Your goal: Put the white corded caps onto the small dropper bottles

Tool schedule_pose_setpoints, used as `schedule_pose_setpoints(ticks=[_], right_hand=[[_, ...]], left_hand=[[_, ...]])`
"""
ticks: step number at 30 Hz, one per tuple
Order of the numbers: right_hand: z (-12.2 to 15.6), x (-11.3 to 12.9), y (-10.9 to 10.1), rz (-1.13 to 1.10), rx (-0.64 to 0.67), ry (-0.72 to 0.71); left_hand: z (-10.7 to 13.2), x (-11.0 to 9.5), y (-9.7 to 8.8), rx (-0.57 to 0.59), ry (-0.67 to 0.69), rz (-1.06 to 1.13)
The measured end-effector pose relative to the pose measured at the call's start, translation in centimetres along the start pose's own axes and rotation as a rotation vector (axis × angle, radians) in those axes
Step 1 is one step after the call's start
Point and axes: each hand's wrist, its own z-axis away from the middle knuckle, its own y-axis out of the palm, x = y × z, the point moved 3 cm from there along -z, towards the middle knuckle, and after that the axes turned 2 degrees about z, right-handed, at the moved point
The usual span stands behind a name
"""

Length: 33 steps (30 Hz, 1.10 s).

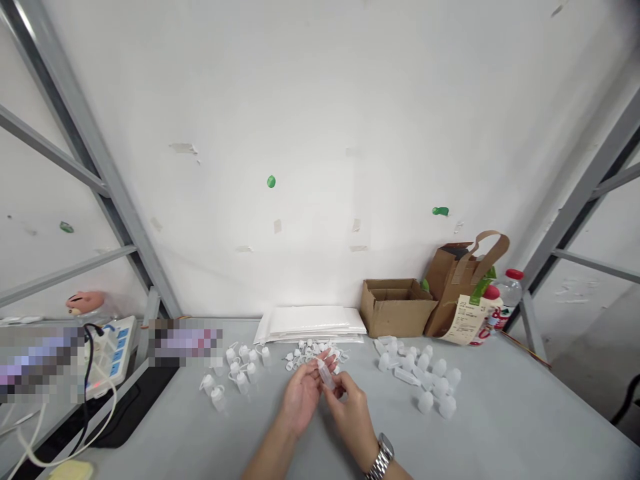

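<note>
Left hand (pixel 300 399) and right hand (pixel 352 420) together, clamped on small plastic bottle (pixel 327 375) — light fingertip grip keeps it steady, loose bottles (pixel 424 373) nearby

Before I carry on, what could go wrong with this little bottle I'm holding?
The small translucent plastic bottle, held between your left hand and right hand, could slip. It might drop among the loose white caps just beyond your hands and scatter them. Those caps also lie close to the loose small bottles, so the two could get mixed.
</note>
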Motion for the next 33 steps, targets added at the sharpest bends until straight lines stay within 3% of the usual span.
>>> schedule_pose_setpoints(ticks=[14,33], right_hand=[[-1.2,-0.5,0.5,-0.572,0.100,0.388],[-1.0,-0.1,0.5,-0.744,0.153,0.467]], left_hand=[[-0.1,-0.1,0.0,-0.018,0.019,0.010],[-0.1,0.1,-0.2,-0.064,-0.001,0.038]])
